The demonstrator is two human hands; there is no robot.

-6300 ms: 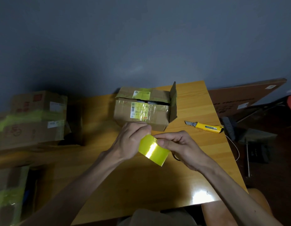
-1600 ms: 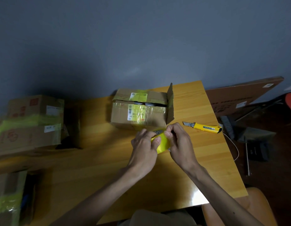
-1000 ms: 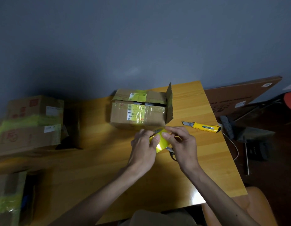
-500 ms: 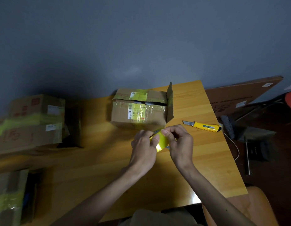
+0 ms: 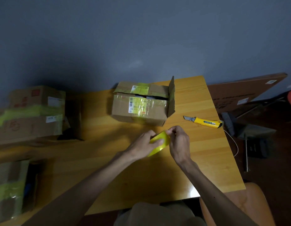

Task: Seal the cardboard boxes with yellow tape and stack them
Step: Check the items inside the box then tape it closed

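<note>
Frame centre, over the glossy wooden table (image 5: pixel 157 176): your left hand (image 5: pixel 145 145) is gripping the shiny yellow tape (image 5: pixel 164 138), and your right hand (image 5: pixel 179 141) is pinching its top edge. Just beyond, the brown cardboard box (image 5: pixel 141 110) is sitting with its right flap standing up.

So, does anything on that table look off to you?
The cardboard box is not closed: its right end flap stands up and a gap shows between the top flaps. The yellow utility knife lies near the table's right edge, blade out.
</note>
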